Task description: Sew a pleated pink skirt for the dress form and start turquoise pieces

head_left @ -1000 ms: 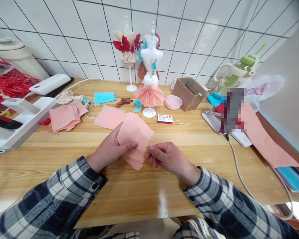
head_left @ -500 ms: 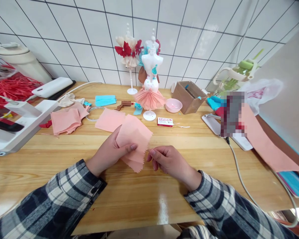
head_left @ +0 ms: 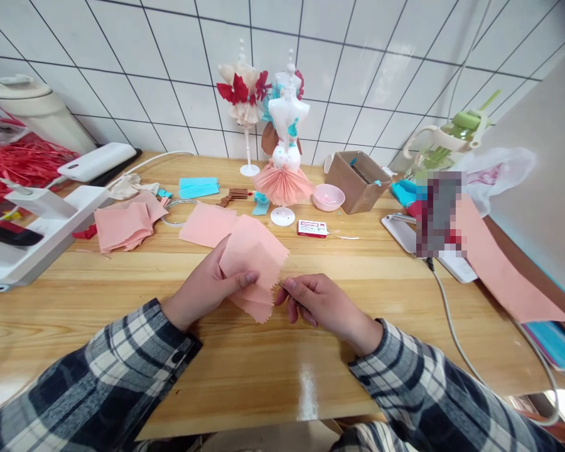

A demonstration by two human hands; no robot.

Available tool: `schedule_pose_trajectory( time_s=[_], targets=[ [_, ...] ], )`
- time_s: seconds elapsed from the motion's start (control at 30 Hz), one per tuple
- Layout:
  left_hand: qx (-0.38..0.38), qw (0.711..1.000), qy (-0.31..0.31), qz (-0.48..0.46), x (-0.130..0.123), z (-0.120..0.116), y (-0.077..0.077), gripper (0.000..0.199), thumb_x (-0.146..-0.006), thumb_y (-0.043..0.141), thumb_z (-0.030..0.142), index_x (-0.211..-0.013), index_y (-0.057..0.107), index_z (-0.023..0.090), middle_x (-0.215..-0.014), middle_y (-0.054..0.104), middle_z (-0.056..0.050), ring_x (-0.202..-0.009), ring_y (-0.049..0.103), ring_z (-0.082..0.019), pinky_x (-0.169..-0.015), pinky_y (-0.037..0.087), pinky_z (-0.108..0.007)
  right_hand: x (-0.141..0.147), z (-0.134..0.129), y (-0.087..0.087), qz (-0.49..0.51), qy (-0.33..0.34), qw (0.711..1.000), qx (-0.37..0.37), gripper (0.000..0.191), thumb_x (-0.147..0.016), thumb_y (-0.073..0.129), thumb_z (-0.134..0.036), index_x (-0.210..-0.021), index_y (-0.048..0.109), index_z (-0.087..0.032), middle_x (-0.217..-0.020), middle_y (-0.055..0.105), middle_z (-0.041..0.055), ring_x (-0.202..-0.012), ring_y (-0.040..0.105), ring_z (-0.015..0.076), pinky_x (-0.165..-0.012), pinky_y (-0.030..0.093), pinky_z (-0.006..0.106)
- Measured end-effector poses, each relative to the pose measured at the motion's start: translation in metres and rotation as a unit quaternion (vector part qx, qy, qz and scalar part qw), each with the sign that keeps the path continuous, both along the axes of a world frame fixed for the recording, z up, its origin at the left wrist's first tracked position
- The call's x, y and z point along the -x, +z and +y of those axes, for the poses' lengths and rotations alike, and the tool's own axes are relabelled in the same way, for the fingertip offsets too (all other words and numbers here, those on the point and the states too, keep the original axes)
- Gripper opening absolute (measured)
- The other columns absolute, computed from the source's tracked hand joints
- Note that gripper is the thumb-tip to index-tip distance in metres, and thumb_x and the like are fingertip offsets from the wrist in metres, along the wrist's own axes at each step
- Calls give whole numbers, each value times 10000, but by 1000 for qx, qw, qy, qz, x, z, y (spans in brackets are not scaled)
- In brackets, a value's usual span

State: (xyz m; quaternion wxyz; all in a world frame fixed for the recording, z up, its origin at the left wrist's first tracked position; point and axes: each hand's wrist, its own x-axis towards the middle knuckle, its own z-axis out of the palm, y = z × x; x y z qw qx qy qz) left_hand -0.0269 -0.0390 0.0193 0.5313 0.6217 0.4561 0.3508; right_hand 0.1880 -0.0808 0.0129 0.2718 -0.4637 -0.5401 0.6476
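Observation:
My left hand [head_left: 207, 281] grips a folded piece of salmon-pink fabric [head_left: 253, 254], thumb on top and the other fingers hidden beneath. Jagged, frayed teeth run along the fabric's right edge. Beside that edge, my right hand [head_left: 313, 298] pinches a thin, dark, pointed tool [head_left: 282, 285] between thumb and forefinger. The tool's tip is at or very close to the frayed edge; most of its length is covered by my fingers. Behind the hands stands a small white dress form [head_left: 288, 116] wearing a pleated pink skirt [head_left: 284, 183].
Pink fabric pieces [head_left: 125, 223] and a flat pink sheet [head_left: 208, 225] lie left. At the back are a small red-and-white box [head_left: 312, 228], a pink bowl [head_left: 328, 197] and a cardboard box [head_left: 358, 182]. A white power strip [head_left: 51, 235] sits far left; a cable [head_left: 447, 314] crosses the right side.
The thin tool in my right hand shows more clearly, its tip by the frayed edge. My right hand has shifted only slightly, and my left hand keeps its hold on the fabric.

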Motion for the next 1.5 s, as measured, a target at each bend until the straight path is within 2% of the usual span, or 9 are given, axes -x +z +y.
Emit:
schedule_pose_trajectory(
  time_s=[0.4,0.67,0.93,1.17,1.5],
  targets=[
    [26,999,-17,-22,-3,-3,3,711,-716,737,436,-1305,424,189,-1269,616,-112,-1071,621,-292,-732,567,-293,-2,0,-1,-15,4,1000,-16,534,-870,464,-602,-857,686,-117,-551,571,-15,-392,331,40,-389,234,188],
    [38,998,-26,-50,-1,-2,1,695,-725,752,365,-1309,416,194,-1218,644,-95,-1067,622,-279,-743,563,-284,-2,-1,1,-20,3,999,-29,528,-869,479,-592,-850,701,-114,-535,563,-15,-408,333,41,-407,249,187],
    [28,998,-33,-50,-1,-1,-1,665,-742,746,337,-1310,423,210,-1242,632,-85,-1077,616,-275,-723,556,-253,-2,-1,1,-17,-1,999,-34,512,-871,487,-578,-830,710,-120,-522,562,-17,-401,328,41,-411,256,190],
    [26,997,-33,-58,0,-1,-1,678,-738,744,340,-1314,420,190,-1167,654,-92,-1027,628,-269,-723,551,-260,-2,-1,-3,-21,1,999,-38,517,-875,478,-580,-826,705,-118,-523,564,-13,-404,338,44,-410,250,189],
    [25,998,-29,-58,0,-1,-1,692,-724,758,331,-1314,421,197,-1168,649,-86,-1025,625,-260,-728,544,-253,-2,0,-5,-25,-5,999,-40,510,-875,486,-573,-821,710,-118,-524,571,-13,-406,341,44,-412,254,192]
  ],
)
